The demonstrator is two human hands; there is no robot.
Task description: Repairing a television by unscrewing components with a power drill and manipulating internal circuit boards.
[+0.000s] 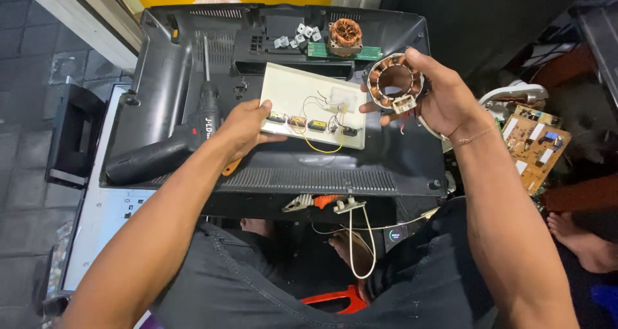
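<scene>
My right hand (pixel 444 97) holds a round motor stator (pixel 394 81) with copper windings and a white connector, lifted just right of a white board. My left hand (pixel 244 126) grips the left edge of that white board (pixel 302 87), which carries small components and yellow, black and white wires (pixel 322 126). The board rests on the black back cover of a flat television (pixel 193 58) lying across my lap. A second copper-wound motor part (pixel 346 34) sits on a green circuit strip (pixel 322 49) at the cover's far edge.
A black cordless drill (pixel 174 142) lies on the cover, left of my left hand. A brown circuit board (pixel 534 145) lies on the right. Crocodile clips and white leads (pixel 335 205) hang below the cover. Someone's bare foot (pixel 582 239) is at lower right.
</scene>
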